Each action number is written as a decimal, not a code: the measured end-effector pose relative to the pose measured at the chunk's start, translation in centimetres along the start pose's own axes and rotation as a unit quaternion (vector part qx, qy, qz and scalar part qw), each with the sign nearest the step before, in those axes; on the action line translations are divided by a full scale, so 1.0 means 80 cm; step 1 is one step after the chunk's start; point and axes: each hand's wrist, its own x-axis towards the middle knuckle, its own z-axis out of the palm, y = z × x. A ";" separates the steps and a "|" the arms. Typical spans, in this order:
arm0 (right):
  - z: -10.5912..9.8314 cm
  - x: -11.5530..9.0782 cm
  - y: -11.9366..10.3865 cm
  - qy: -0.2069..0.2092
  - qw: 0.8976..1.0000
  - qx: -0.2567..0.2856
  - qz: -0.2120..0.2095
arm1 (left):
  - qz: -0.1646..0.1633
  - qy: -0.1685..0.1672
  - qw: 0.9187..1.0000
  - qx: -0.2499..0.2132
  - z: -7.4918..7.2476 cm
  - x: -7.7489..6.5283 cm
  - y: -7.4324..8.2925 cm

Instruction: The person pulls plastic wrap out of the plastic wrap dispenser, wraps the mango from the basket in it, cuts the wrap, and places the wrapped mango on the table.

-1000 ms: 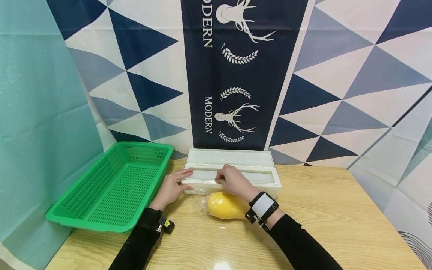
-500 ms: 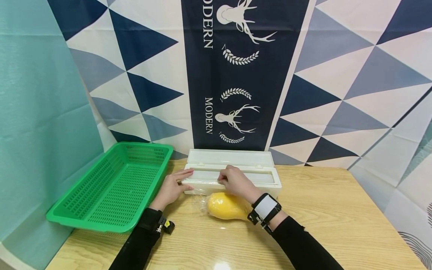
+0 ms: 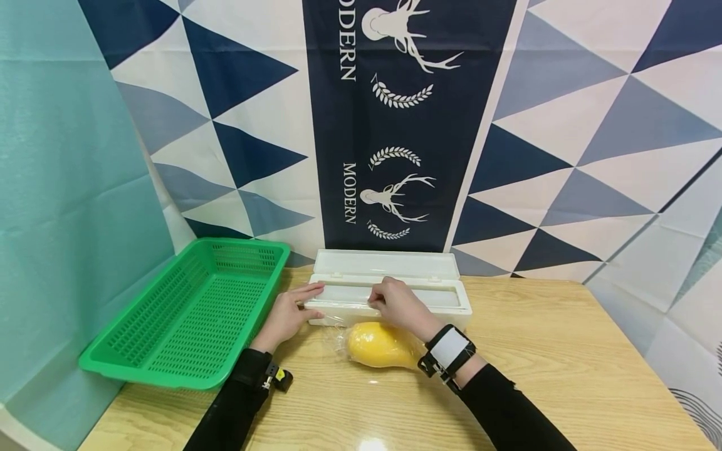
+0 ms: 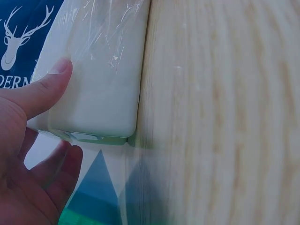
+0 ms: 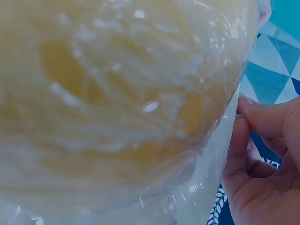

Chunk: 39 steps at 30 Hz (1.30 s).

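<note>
A white cling film dispenser [image 3: 417,313] with its lid [image 3: 389,264] raised stands against the back wall. My left hand [image 3: 286,313] holds its left end, the thumb on the front face and fingers on top. My right hand [image 3: 399,305] pinches a small piece at the front edge with thumb and forefinger, likely the slide cutter, mostly hidden by the fingers. Clear film hangs over the front of the dispenser [image 4: 98,93]. In front, below my right hand, lies a yellow, rounded fruit-like thing [image 3: 375,346] wrapped in film; it fills much of the right wrist view [image 5: 117,108].
A green slotted plastic basket [image 3: 194,313] stands at the left of the wooden table [image 3: 541,363], its near end past the table's left edge. Patterned cloth [image 3: 389,125] hangs directly behind the dispenser.
My right hand has slid slightly to the right along the dispenser's front edge, still pinching. The left hand and the yellow thing stay where they were.
</note>
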 end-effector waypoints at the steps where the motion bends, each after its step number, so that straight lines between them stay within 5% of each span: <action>1: -0.001 -0.001 0.000 0.000 1.000 0.000 0.001 | -0.001 0.000 1.000 -0.001 0.000 0.000 0.000; 39: -0.013 -0.021 0.023 0.016 1.000 0.015 0.003 | 0.002 -0.003 1.000 -0.007 0.000 0.002 -0.006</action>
